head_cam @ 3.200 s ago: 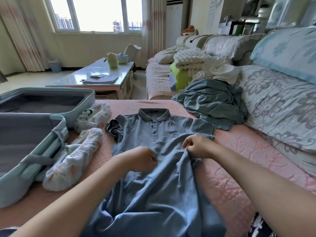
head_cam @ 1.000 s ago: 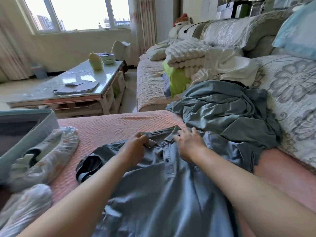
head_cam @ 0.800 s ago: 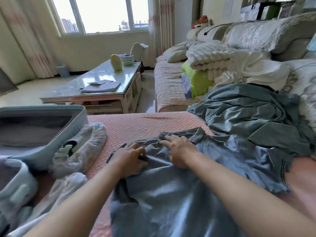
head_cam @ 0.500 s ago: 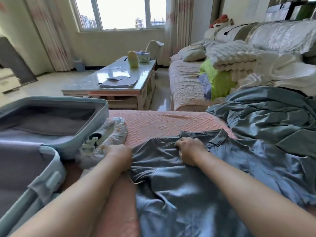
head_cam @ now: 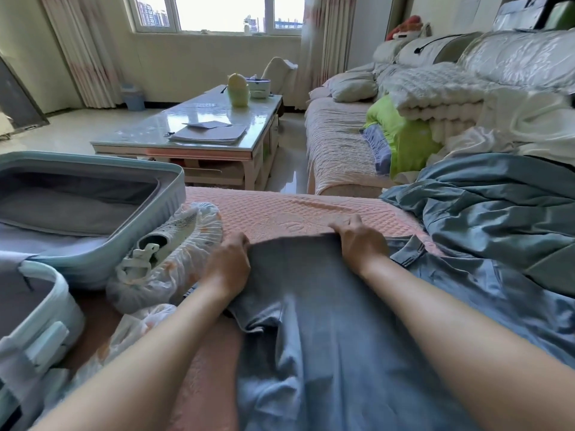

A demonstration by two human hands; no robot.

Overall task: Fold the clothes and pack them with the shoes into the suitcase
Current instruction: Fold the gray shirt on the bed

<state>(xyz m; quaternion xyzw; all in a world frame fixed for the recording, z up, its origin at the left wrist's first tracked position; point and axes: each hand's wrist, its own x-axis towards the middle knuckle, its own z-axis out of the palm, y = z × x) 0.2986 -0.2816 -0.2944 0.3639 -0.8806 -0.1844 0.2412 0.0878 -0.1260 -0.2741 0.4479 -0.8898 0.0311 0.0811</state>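
A blue polo shirt point(head_cam: 326, 337) lies on the pink bed cover point(head_cam: 280, 213), its left side folded over towards the middle; the collar point(head_cam: 407, 253) shows to the right of the fold. My left hand point(head_cam: 230, 269) grips the fold's far left corner. My right hand point(head_cam: 361, 244) holds the fold's far edge near the collar. An open pale-blue suitcase point(head_cam: 149, 225) lies at the left. Beside it sit a white shoe in a plastic cover point(head_cam: 168, 244) and a second wrapped shoe point(head_cam: 133, 331). A crumpled teal garment point(head_cam: 497, 219) is heaped at the right.
A glass-topped coffee table point(head_cam: 174, 132) with papers stands beyond the bed. A sofa section point(head_cam: 336, 141) carries a green cloth point(head_cam: 404, 141), a white blanket point(head_cam: 435, 91) and cushions. The suitcase's near half point(head_cam: 40, 321) reaches the bed's left front.
The shirt lay flat with both hands at its middle, then at the collar. Its left sleeve and side have since been folded inward, and both hands now sit on the fold's far edge.
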